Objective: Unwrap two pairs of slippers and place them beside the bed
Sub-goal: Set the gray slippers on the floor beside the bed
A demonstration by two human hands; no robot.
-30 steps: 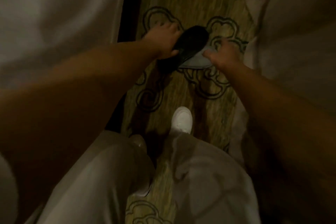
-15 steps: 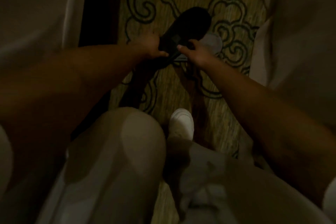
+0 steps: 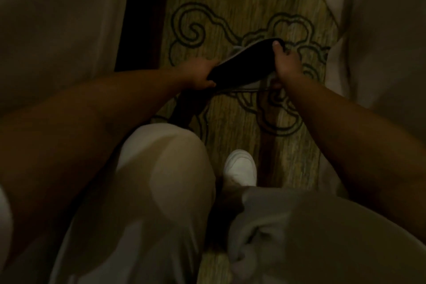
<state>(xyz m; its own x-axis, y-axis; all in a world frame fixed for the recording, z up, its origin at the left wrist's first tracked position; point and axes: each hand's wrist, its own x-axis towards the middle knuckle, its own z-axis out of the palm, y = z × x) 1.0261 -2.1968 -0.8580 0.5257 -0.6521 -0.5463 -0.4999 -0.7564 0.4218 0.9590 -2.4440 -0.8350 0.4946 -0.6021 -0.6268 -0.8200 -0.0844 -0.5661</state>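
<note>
Beds' white linen (image 3: 57, 18) hangs to both sides of the patterned carpet (image 3: 230, 7), and over that carpet the dark slipper (image 3: 242, 64) is held sole-up, the left hand (image 3: 198, 75) gripping its near end, the right hand (image 3: 287, 64) its far end, fingers of both clamped on it. A paler layer shows under the slipper, a second slipper or wrapping, I cannot tell. To part them cleanly, I judge, keep one end pinned and peel from the other; no container is visible.
</note>
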